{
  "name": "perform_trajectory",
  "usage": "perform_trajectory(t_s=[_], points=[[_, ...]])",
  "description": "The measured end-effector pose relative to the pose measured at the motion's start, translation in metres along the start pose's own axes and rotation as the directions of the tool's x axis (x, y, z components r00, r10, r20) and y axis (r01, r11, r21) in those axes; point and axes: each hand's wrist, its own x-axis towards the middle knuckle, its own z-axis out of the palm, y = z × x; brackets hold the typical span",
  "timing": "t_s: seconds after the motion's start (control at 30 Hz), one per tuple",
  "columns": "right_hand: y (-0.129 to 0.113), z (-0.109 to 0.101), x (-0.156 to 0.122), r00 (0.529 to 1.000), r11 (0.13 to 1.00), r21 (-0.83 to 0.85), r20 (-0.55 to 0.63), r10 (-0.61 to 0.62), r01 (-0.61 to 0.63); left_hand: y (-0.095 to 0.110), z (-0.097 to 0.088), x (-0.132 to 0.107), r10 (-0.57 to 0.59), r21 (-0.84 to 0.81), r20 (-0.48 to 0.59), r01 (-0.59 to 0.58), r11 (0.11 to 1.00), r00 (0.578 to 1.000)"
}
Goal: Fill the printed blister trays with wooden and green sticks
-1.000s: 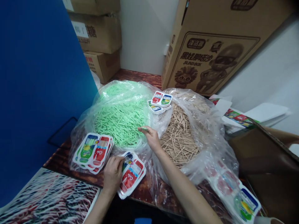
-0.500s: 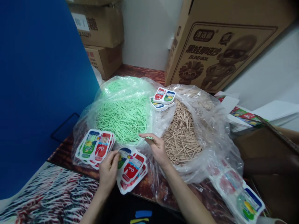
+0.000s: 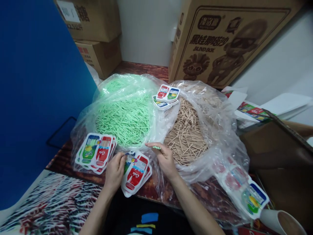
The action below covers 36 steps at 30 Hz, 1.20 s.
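Observation:
My left hand [image 3: 115,171] pinches the upper left of a printed candy package [image 3: 137,169] with a red cola design, one of a small stack at the table's front edge. Closed around a small bundle of green candy sticks [image 3: 156,148], my right hand [image 3: 165,159] hovers just right of that stack, the sticks' ends facing up. Beyond my hands lies a clear plastic bag of green sticks [image 3: 123,120]. To its right is another bag of brown sticks [image 3: 187,140]. A pile of filled packages [image 3: 95,151], showing green and brown sticks, sits left of my left hand.
More packages [image 3: 167,94] lie between the two bags. Others [image 3: 254,199] rest at the right under plastic, near a paper cup [image 3: 281,222]. An open carton [image 3: 281,163] stands at right, a large blind-box carton [image 3: 220,45] behind, and a blue panel [image 3: 36,98] at left.
The view has shifted slightly, so the scene sits a little higher and farther left. My left hand keeps its pinch on the package; my right hand still holds the green sticks.

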Motion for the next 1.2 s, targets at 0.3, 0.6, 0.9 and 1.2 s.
perform_trajectory(t_s=[0.3, 0.6, 0.9, 1.2], points=[[0.004, -0.001, -0.004, 1.000, 1.000, -0.003, -0.012, -0.009, 0.009, 0.005, -0.003, 0.000, -0.134, -0.243, 0.044, 0.141, 0.960, 0.990], [-0.004, -0.007, -0.007, 0.999, 0.999, -0.013, -0.031, 0.037, -0.038, 0.021, 0.000, -0.003, 0.184, -0.235, 0.133, -0.150, 0.960, 0.974], [-0.025, -0.038, 0.025, 0.914, 0.694, 0.601, 0.186, 0.359, -0.395, 0.050, 0.020, -0.001, 0.152, -0.432, 0.399, 0.039, 0.901, 0.904], [-0.024, -0.018, 0.024, 0.865, 0.672, 0.545, 0.337, 0.371, -0.501, 0.051, 0.028, -0.008, 0.070, -0.572, 0.578, 0.343, 0.745, 0.813]])
